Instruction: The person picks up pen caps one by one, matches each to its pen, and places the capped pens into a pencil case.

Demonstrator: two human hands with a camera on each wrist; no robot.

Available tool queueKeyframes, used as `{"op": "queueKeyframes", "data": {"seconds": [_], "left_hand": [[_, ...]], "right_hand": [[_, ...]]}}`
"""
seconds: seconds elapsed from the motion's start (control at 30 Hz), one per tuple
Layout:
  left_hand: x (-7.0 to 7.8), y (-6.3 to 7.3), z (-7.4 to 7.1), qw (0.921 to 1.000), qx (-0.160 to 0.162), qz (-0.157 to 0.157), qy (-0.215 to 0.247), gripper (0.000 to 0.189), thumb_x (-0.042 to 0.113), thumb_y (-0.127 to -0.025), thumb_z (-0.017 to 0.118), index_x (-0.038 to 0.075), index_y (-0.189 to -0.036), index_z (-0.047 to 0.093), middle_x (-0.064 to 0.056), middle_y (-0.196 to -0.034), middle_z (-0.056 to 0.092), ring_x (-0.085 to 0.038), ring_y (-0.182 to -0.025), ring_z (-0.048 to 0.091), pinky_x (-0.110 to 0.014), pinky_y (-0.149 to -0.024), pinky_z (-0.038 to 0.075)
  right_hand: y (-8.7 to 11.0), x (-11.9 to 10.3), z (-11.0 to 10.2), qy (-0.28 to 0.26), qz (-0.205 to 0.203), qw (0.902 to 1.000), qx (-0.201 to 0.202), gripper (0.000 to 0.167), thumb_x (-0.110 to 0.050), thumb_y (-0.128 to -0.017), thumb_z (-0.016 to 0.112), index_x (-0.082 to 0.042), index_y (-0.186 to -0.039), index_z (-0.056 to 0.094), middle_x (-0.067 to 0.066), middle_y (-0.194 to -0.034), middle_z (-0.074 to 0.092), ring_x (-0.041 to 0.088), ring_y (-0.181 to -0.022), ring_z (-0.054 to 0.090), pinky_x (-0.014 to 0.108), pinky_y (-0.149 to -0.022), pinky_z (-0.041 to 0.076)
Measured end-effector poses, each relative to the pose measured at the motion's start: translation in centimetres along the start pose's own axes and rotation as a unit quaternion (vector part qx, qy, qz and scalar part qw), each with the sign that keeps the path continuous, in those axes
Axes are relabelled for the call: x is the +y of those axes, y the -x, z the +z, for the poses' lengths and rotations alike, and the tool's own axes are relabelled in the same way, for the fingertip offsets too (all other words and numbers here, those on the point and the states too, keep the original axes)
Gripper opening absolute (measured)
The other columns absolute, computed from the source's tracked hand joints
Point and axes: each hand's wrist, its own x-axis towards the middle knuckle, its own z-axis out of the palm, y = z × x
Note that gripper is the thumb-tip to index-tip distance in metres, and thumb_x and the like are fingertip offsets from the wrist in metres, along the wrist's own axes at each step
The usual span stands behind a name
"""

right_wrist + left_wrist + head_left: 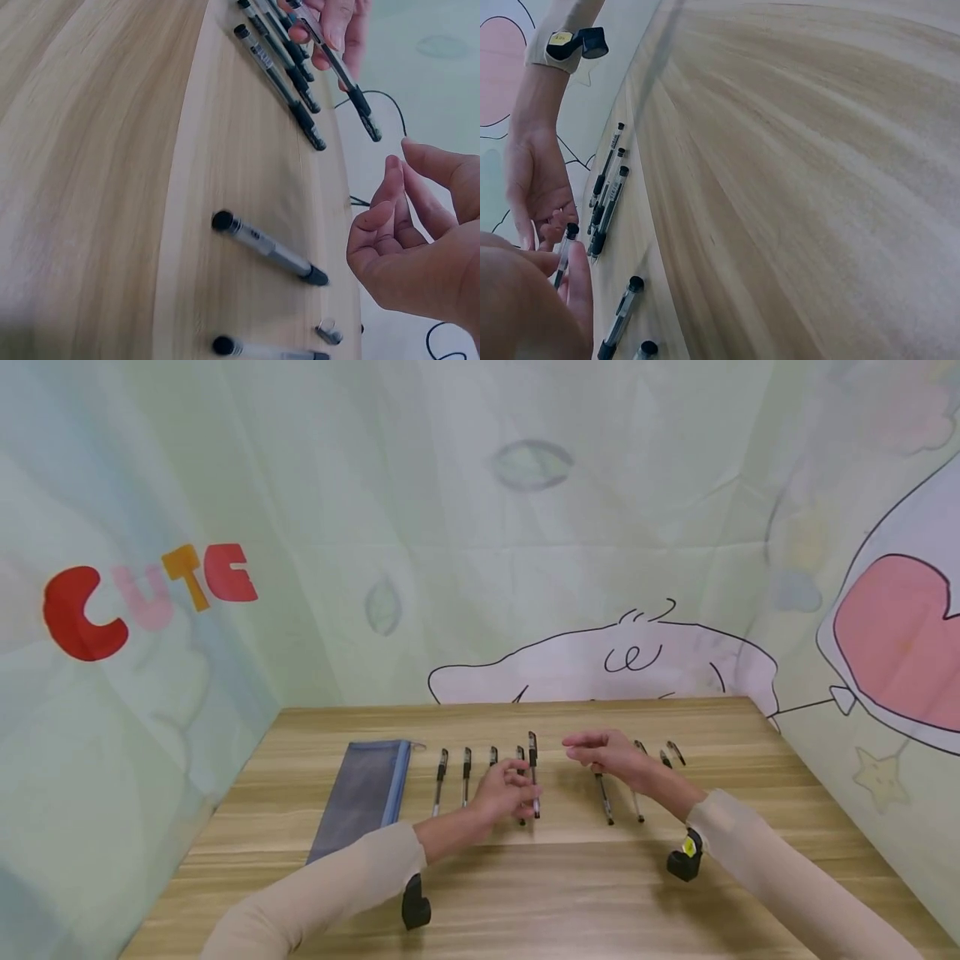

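My left hand (501,795) pinches a capped black gel pen (533,760) between thumb and fingers. That pen is held above the table, its capped end pointing away from me, as the right wrist view shows. To the right, my right hand (611,755) hovers with fingers loosely bent and nothing in them, its fingertips close to the pen's capped end but apart from it. Below my right hand lies another pen (604,800), its far end partly hidden in the head view. Beside it is one more pen (270,349).
Left of the held pen, several similar pens lie in a row, including the leftmost pen (440,777). A blue-grey mesh zip pouch (360,793) lies farther left. A small black cap-like piece (677,752) lies at right on the wooden table (540,893). Printed fabric surrounds the table.
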Motion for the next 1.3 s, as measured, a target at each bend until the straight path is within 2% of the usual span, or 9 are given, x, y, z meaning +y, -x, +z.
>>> {"op": "queueKeyframes", "data": {"seconds": [0.17, 0.37, 0.5, 0.73, 0.9, 1.07, 1.3], "left_hand": [[-0.2, -0.4, 0.0, 0.9999, 0.002, -0.009, -0.012, 0.053, -0.003, -0.09, 0.072, -0.002, -0.139, 0.051, -0.02, -0.115, 0.067, -0.018, -0.077, 0.068, -0.028, -0.07, 0.065], [-0.4, -1.0, 0.7, 0.9993, -0.011, -0.012, -0.033, 0.051, -0.002, -0.091, 0.072, -0.007, -0.137, 0.052, -0.022, -0.117, 0.069, -0.019, -0.079, 0.07, -0.028, -0.071, 0.065], [-0.6, -1.8, 1.0, 0.9988, -0.006, -0.007, -0.048, 0.054, -0.003, -0.088, 0.074, -0.007, -0.137, 0.053, -0.02, -0.113, 0.07, -0.021, -0.078, 0.073, -0.029, -0.069, 0.065], [-1.2, -3.0, 0.8, 0.997, -0.015, 0.01, -0.075, 0.06, -0.006, -0.088, 0.073, -0.007, -0.143, 0.049, -0.018, -0.106, 0.068, -0.018, -0.073, 0.072, -0.028, -0.067, 0.065], [-1.2, -3.0, 1.6, 0.9953, -0.024, 0.021, -0.091, 0.064, -0.006, -0.087, 0.074, -0.007, -0.146, 0.047, -0.014, -0.099, 0.066, -0.017, -0.071, 0.07, -0.028, -0.065, 0.065], [-1.1, -3.0, 2.3, 0.9931, -0.029, 0.029, -0.11, 0.068, -0.007, -0.087, 0.073, -0.007, -0.148, 0.044, -0.015, -0.097, 0.066, -0.016, -0.066, 0.067, -0.029, -0.064, 0.065], [-1.2, -3.0, 2.7, 0.9879, -0.019, 0.038, -0.149, 0.068, -0.006, -0.087, 0.074, -0.007, -0.148, 0.045, -0.011, -0.09, 0.066, -0.013, -0.06, 0.064, -0.027, -0.059, 0.063]], "right_hand": [[0.3, 0.8, -0.5, -0.024, -0.002, 0.9997, 0.002, 0.049, -0.017, -0.1, 0.066, 0.008, -0.14, 0.053, -0.008, -0.091, 0.059, 0.008, -0.081, 0.048, 0.021, -0.069, 0.044], [0.6, 1.6, -1.0, -0.019, 0.005, 0.9997, 0.011, 0.047, -0.018, -0.102, 0.063, 0.008, -0.141, 0.054, -0.006, -0.087, 0.061, 0.008, -0.076, 0.048, 0.022, -0.066, 0.042], [0.6, 1.7, -1.2, -0.028, 0.004, 0.9995, 0.017, 0.048, -0.016, -0.102, 0.063, 0.009, -0.141, 0.053, -0.006, -0.089, 0.062, 0.006, -0.075, 0.049, 0.022, -0.067, 0.043], [0.6, 1.4, -1.4, -0.046, -0.006, 0.9986, 0.026, 0.05, -0.017, -0.102, 0.063, 0.01, -0.142, 0.051, -0.008, -0.091, 0.063, 0.004, -0.077, 0.052, 0.02, -0.068, 0.047], [1.2, 1.7, -1.9, -0.041, -0.003, 0.9988, 0.027, 0.049, -0.017, -0.102, 0.063, 0.009, -0.142, 0.052, -0.007, -0.091, 0.061, 0.006, -0.077, 0.05, 0.021, -0.067, 0.045], [1.7, 1.9, -2.3, -0.034, 0.008, 0.9989, 0.031, 0.048, -0.017, -0.103, 0.062, 0.009, -0.142, 0.052, -0.007, -0.093, 0.062, 0.006, -0.077, 0.05, 0.022, -0.068, 0.045], [2.1, 2.2, -2.7, -0.034, 0.008, 0.9987, 0.036, 0.048, -0.02, -0.104, 0.061, 0.008, -0.142, 0.053, -0.005, -0.107, 0.07, 0.002, -0.08, 0.054, 0.019, -0.068, 0.047]]}}
